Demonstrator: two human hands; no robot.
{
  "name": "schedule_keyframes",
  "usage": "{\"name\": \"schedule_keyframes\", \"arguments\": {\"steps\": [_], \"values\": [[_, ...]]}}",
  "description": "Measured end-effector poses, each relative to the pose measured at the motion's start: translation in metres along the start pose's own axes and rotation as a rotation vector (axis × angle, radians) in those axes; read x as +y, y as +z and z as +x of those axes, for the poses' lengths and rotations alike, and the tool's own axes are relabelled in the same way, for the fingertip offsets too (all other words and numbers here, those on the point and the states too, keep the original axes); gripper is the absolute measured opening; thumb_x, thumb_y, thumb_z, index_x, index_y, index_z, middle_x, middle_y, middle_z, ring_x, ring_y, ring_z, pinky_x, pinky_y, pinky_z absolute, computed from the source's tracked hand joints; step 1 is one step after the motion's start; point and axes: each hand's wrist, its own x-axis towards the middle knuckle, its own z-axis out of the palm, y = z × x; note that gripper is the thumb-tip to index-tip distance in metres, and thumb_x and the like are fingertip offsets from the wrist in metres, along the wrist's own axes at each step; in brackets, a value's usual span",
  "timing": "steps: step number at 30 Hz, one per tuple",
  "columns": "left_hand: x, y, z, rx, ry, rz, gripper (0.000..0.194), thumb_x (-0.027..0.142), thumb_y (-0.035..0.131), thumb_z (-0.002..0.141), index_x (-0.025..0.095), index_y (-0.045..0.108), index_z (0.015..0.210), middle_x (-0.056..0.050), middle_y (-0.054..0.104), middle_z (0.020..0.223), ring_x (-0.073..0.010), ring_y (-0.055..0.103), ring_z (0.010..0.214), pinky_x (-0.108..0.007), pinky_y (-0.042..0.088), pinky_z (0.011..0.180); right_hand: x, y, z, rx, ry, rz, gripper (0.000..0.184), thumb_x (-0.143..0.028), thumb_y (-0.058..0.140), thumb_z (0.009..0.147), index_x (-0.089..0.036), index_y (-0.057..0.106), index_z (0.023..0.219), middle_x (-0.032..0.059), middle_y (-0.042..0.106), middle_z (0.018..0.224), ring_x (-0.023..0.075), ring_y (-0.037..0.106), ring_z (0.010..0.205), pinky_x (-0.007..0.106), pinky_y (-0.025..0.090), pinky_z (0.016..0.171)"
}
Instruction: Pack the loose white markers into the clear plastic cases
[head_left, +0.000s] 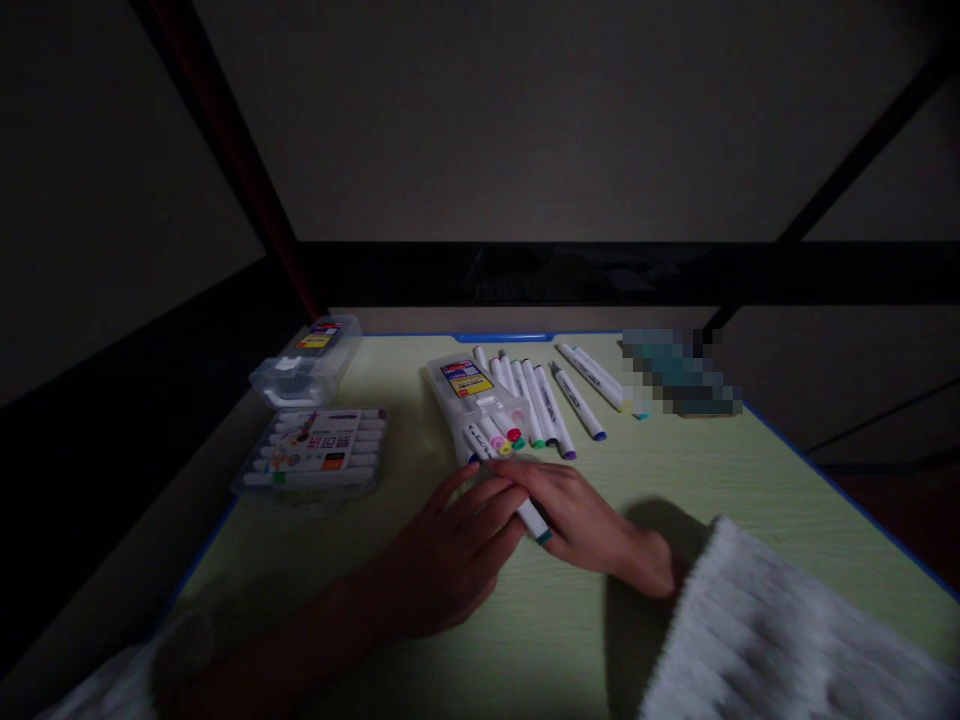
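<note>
My left hand [461, 550] and my right hand [581, 515] meet at the near end of a clear plastic marker case [450, 400]. Between them a white marker pen [534, 522] with a teal end sticks out toward me, with my right hand closed around it. The bent fingers of my left hand lie over the pen and close to the case's mouth; what they grip is hidden. Several capped markers [496, 440] show their coloured ends at the case's opening. Just right of the case, a row of loose white markers [551, 405] lies on the table.
On the left stand another clear case [330, 350] and, nearer, a flat clear box [311, 455] of several markers. A single marker [577, 402] and a pair [592, 375] lie to the right. Beyond them is a blurred phone-like object [679, 370]. The light-green table [750, 520] has blue edging.
</note>
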Motion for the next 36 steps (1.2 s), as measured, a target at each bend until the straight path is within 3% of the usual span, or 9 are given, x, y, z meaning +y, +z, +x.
{"name": "schedule_keyframes", "arguments": {"steps": [21,36], "values": [[0.0001,-0.0038,0.0000,0.038,-0.066,0.015,0.028,0.008,0.044,0.078,0.012,0.051,0.105,-0.012,0.054,0.117,-0.0219,0.040,0.118,-0.043,0.027,0.102,-0.0028,-0.0021,-0.0013,0.201,-0.022,-0.094,0.030,-0.018,0.033,0.087,-0.017,0.041,0.116,0.0080,0.064,0.095,0.0156,0.062,0.089,0.028,0.052,0.075],[-0.0011,-0.0035,0.0011,0.032,-0.066,0.024,0.028,0.009,0.042,0.079,0.012,0.050,0.106,-0.013,0.053,0.119,-0.0224,0.038,0.121,-0.043,0.027,0.103,-0.0013,-0.0013,-0.0028,0.195,-0.001,-0.065,0.034,-0.018,0.032,0.088,-0.019,0.038,0.121,0.0082,0.064,0.099,0.0155,0.061,0.093,0.028,0.052,0.079]]}}
